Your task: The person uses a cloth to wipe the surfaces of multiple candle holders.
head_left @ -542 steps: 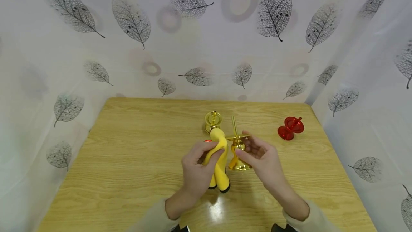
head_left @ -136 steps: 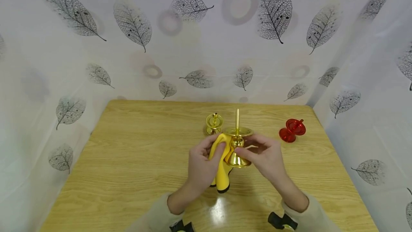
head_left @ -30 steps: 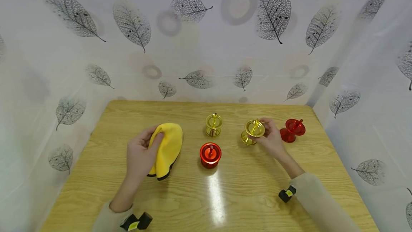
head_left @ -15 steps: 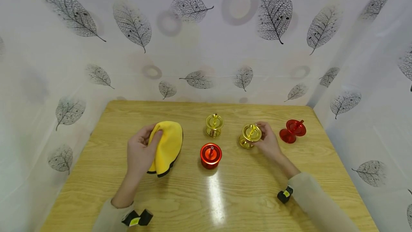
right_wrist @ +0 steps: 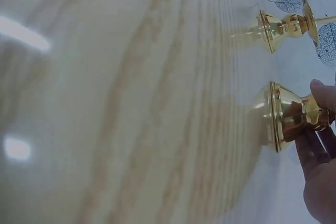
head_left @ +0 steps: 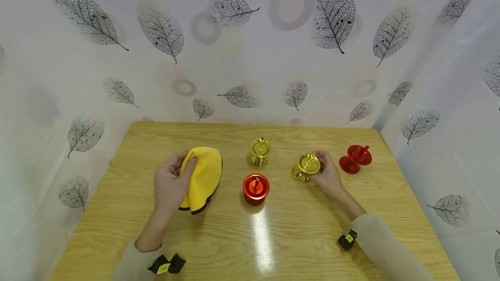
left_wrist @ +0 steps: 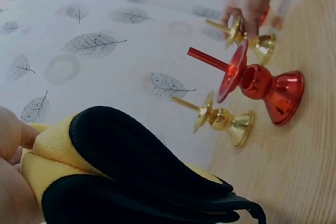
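My left hand (head_left: 172, 183) pinches a folded yellow cloth (head_left: 204, 177) with black edging, held above the left part of the table. In the left wrist view the black side of the cloth (left_wrist: 131, 150) faces the camera. My right hand (head_left: 327, 172) holds a gold candle holder (head_left: 307, 164) by its waist, thumb on one side and fingers on the other. This holder has a wide dish and a thin upright spike. In the right wrist view its flared base (right_wrist: 286, 116) is at the tabletop; whether it bears fully on the wood I cannot tell.
A second gold candle holder (head_left: 259, 151) stands at the back middle. A red one (head_left: 255, 189) stands in front of it. Another red candle holder (head_left: 355, 158) stands near the right edge, close beyond my right hand. Leaf-patterned sheeting (head_left: 250, 55) borders the wooden table (head_left: 218, 246).
Earlier, both hands held the cloth against the gold candle holder at the middle. They have since parted, cloth to the left, holder to the back right. Over the last half second the holder shifts slightly.
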The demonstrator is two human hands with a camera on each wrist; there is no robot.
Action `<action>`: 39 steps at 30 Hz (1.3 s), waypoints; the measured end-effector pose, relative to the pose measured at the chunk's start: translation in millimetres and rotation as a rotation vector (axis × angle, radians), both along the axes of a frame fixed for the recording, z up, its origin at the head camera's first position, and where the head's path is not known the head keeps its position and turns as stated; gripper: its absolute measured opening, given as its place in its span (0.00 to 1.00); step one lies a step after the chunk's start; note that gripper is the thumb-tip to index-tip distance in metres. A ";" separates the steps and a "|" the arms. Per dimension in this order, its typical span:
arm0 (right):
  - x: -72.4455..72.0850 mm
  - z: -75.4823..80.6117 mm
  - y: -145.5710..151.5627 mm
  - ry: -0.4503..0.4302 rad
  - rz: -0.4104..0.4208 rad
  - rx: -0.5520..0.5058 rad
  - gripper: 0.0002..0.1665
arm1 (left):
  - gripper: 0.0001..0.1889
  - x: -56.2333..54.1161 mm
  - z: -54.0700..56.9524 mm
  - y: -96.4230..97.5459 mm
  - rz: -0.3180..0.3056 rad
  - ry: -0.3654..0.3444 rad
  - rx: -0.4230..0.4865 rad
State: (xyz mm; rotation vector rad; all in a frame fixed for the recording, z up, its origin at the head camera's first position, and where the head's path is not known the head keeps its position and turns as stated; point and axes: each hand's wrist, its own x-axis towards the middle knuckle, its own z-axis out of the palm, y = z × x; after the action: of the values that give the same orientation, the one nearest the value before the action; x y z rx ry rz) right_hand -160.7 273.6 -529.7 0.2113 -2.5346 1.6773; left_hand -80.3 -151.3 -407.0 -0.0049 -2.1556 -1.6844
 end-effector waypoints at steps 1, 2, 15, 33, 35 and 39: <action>1.0 0.7 0.5 -0.013 0.007 0.007 0.49 | 0.11 0.1 0.1 -0.4 0.000 0.004 -0.001; 2.5 1.6 1.5 -0.027 0.012 0.020 0.51 | 0.11 0.3 0.0 -0.9 0.000 0.008 -0.001; 45.8 -1.2 59.5 0.062 -0.082 0.091 0.45 | 0.11 5.0 -1.2 -2.2 -0.004 -0.017 -0.011; 43.4 7.9 121.2 -0.143 -0.451 0.031 0.53 | 0.13 5.1 -6.9 0.1 -0.040 -0.021 0.008; 35.5 8.6 123.5 -0.141 -0.426 0.042 0.54 | 0.12 4.9 -7.0 0.6 -0.042 -0.012 0.009; 19.6 5.9 125.9 -0.128 -0.403 -0.005 0.55 | 0.12 5.3 -5.8 2.1 -0.045 0.001 0.008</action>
State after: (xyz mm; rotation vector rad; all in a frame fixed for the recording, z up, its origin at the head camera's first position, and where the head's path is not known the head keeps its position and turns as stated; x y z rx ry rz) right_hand -141.1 399.5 -523.9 -0.3942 -2.4422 1.5765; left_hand -75.0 -149.2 -412.8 -0.0524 -2.1639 -1.7170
